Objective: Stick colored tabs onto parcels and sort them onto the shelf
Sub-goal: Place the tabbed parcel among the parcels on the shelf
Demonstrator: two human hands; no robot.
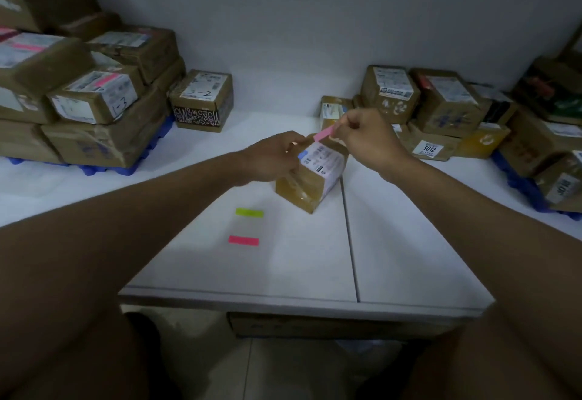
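Note:
A small brown taped parcel (pixel 310 180) with a white shipping label stands tilted on the white table (pixel 409 242) in the middle. My left hand (pixel 274 155) grips its upper left edge. My right hand (pixel 367 138) pinches a pink tab (pixel 324 133) just above the parcel's top edge. A blue spot shows on the label's left corner. On the table nearer to me lie a yellow-green tab pad (pixel 249 212) and a pink tab pad (pixel 243 240).
Stacks of brown parcels (pixel 94 97) on a blue pallet fill the left; some bear pink tabs. A box marked 3-2 (pixel 203 99) stands behind. More parcels (pixel 441 110) pile up at the right. The table's front edge (pixel 299 300) is close.

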